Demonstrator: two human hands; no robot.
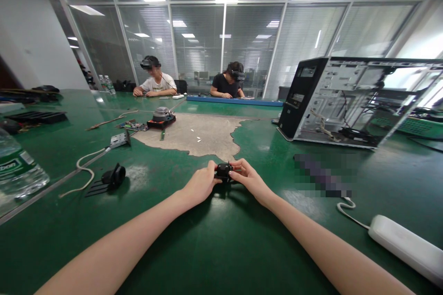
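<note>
Between my two hands, just above the green table (221, 249), is a small black part (224, 170). My left hand (203, 180) grips its left side with the fingers closed round it. From the right, my right hand (247, 176) pinches the same part with thumb and fingertips. The fingers hide its edges, so its exact shape is hard to tell. Farther left on the table lies another black part with a round end (117, 176) and flat prongs.
An open computer case (304, 97) stands at the back right. A white power strip (404, 244) lies at the right, a water bottle (20, 166) at the left. A black fan-like unit (162, 119) sits beyond my hands. Two people sit across the table.
</note>
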